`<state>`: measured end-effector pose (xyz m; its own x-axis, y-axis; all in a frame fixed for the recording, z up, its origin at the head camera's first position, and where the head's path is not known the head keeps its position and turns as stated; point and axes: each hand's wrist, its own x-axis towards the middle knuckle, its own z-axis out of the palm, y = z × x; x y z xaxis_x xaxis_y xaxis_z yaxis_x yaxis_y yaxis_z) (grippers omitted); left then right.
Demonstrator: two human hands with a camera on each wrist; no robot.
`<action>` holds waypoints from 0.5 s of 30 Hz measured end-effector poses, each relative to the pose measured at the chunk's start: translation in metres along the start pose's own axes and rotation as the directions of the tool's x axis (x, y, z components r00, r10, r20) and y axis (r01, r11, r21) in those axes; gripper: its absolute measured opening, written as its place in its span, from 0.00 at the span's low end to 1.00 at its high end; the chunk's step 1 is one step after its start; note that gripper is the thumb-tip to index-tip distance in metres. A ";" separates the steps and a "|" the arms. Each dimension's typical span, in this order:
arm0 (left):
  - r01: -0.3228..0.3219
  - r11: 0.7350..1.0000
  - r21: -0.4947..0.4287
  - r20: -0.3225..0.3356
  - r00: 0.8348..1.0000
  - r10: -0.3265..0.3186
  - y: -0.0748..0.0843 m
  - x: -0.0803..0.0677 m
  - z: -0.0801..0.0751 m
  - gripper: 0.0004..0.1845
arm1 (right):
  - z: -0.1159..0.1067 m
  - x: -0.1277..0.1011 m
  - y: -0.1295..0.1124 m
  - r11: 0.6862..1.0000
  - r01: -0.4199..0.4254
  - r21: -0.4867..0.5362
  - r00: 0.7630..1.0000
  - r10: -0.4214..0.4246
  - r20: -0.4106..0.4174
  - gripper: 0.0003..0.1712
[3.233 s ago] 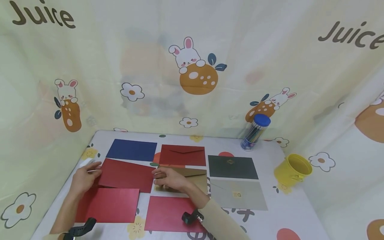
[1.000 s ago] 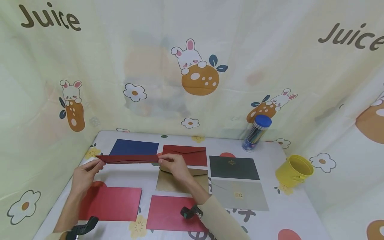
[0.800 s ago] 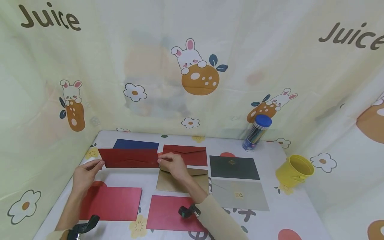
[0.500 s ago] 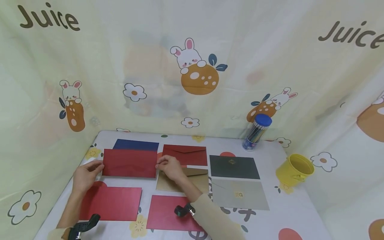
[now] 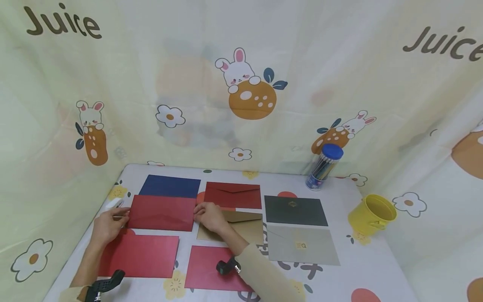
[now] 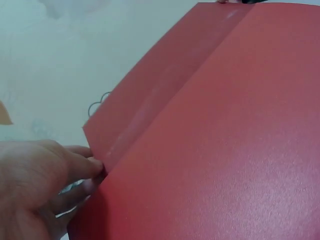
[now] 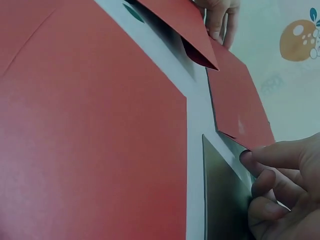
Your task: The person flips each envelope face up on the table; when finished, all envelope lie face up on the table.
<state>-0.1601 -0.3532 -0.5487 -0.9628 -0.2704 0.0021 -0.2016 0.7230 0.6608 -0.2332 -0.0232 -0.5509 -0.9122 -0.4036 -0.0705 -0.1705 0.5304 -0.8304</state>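
A red envelope [image 5: 162, 212] lies between my two hands at the left of the table, in front of the blue envelope [image 5: 171, 186], its plain face up. At its left end, my left hand [image 5: 107, 224] pinches the edge; the left wrist view shows the fingertips at a corner. My right hand [image 5: 211, 217] pinches the opposite end, above the tan envelope [image 5: 241, 228]. In the right wrist view the red envelope [image 7: 240, 95] runs from the right fingers to the left hand [image 7: 220, 20]. Whether it lies fully flat on the table is hard to tell.
Two pinkish-red envelopes lie in front, a left one [image 5: 141, 256] and a right one [image 5: 211, 268] partly under my right forearm. Behind are a dark red envelope [image 5: 234, 195], a dark green one [image 5: 295, 211] and a grey one [image 5: 303, 245]. A pencil tub [image 5: 323, 167] and yellow bucket [image 5: 371, 214] stand right.
Both hands lifted the red envelope off the near-left one, tipped it edge-on, showed its flap side, then turned its plain face up and lowered it toward me.
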 end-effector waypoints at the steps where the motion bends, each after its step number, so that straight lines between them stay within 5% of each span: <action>1: -0.007 1.000 0.015 -0.002 1.000 0.007 -0.001 0.000 0.000 0.19 | 0.000 -0.001 0.000 1.000 0.011 -0.016 1.000 -0.011 0.007 0.05; 15: 0.018 1.000 0.018 0.050 0.999 -0.019 -0.005 -0.003 -0.001 0.19 | 0.001 -0.008 -0.006 0.984 0.091 -0.153 0.995 -0.082 0.062 0.12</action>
<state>-0.1557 -0.3566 -0.5519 -0.9666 -0.2518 -0.0480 -0.2222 0.7293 0.6471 -0.2245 -0.0238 -0.5458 -0.8700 -0.4916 -0.0363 -0.3079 0.5994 -0.7389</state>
